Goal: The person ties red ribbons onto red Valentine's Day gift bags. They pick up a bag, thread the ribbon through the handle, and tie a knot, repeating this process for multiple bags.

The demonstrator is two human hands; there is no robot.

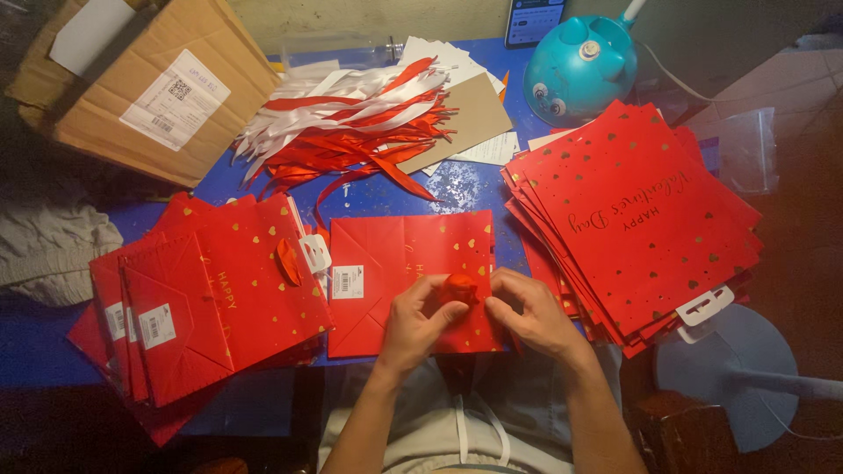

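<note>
One bag [413, 263] sits mid-frame; your left hand [420, 320] and right hand [531, 316] pinch its red ribbon [459, 287]; finished pile [202, 298] lower left, bigger stack [637, 219] right.

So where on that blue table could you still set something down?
Bare blue table shows only between the ribbon pile and the flat bag under both hands. Bag stacks left and right crowd the sides.
</note>
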